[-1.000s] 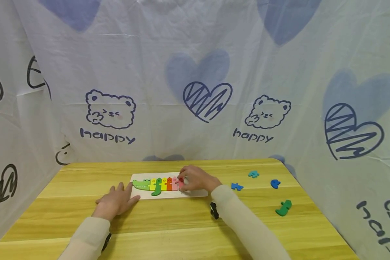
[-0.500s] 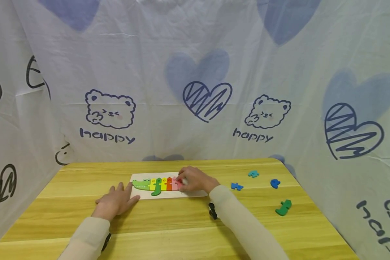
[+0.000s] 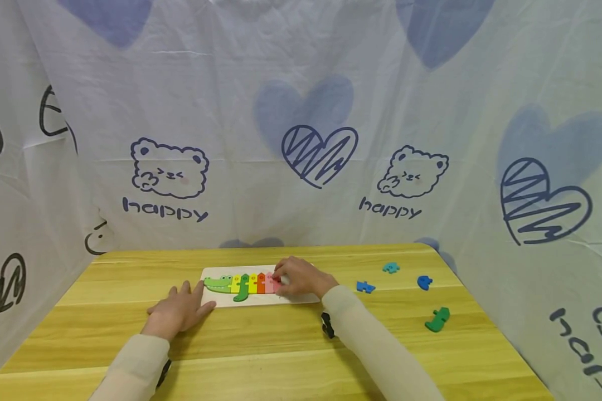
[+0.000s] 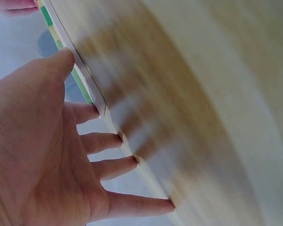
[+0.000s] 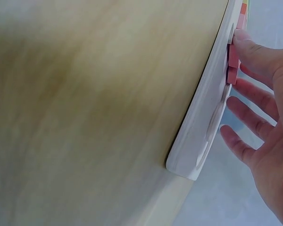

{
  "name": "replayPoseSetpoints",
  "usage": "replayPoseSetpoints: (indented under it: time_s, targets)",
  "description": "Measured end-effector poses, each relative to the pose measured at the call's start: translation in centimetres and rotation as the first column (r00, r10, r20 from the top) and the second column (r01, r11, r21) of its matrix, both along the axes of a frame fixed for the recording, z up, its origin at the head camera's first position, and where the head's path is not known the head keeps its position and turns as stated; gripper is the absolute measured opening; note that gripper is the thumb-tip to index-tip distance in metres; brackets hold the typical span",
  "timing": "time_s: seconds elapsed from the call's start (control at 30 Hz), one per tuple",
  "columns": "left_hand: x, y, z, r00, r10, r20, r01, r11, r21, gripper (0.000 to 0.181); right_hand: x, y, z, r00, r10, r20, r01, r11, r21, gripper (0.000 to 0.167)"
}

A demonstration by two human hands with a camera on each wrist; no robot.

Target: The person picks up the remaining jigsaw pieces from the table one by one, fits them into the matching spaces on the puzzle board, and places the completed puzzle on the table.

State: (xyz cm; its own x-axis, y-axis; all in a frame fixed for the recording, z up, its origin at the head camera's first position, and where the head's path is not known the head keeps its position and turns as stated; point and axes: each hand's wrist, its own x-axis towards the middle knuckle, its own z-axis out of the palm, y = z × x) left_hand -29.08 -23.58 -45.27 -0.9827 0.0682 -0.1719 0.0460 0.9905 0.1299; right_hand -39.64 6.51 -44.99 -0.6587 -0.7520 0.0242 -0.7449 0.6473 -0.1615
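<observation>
A white wooden puzzle board (image 3: 266, 301) holds a row of coloured pieces that form a crocodile, with a green crocodile head (image 3: 218, 285) at its left end. My right hand (image 3: 302, 277) reaches over the board's right part and pinches a red puzzle piece (image 5: 233, 59) between thumb and fingers, beside the pink piece. In the right wrist view the red piece sits slightly raised above the board. My left hand (image 3: 176, 311) lies with spread fingers at the board's left end; its thumb and index finger touch the board's edge and the other fingertips rest on the table.
To the right on the wooden table (image 3: 261, 356) lie a blue piece (image 3: 365, 287), a light blue piece (image 3: 391, 268), a dark blue rounded piece (image 3: 424, 283) and a green leg-shaped piece (image 3: 438, 319). A white printed curtain (image 3: 241, 184) hangs behind.
My right hand has shifted slightly left with the red puzzle piece, closer to the pink piece. The left hand and the loose pieces stay where they were.
</observation>
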Motion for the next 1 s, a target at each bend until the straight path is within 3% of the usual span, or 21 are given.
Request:
replayPoseSetpoints:
  time_s: [0.37, 1.0]
  targets:
    - [0.1, 0.04, 0.45, 1.0, 0.001, 0.007, -0.001, 1.0, 0.004, 0.076, -0.13, 0.0, 0.13, 1.0, -0.019, 0.01, 0.019, 1.0, 0.008, 0.047]
    - [-0.04, 0.04, 0.13, 1.0, 0.01, 0.017, -0.01, 1.0, 0.002, 0.077, 0.01, 0.57, 0.43, 0.999, -0.036, 0.029, 0.036, 0.999, 0.003, 0.05]
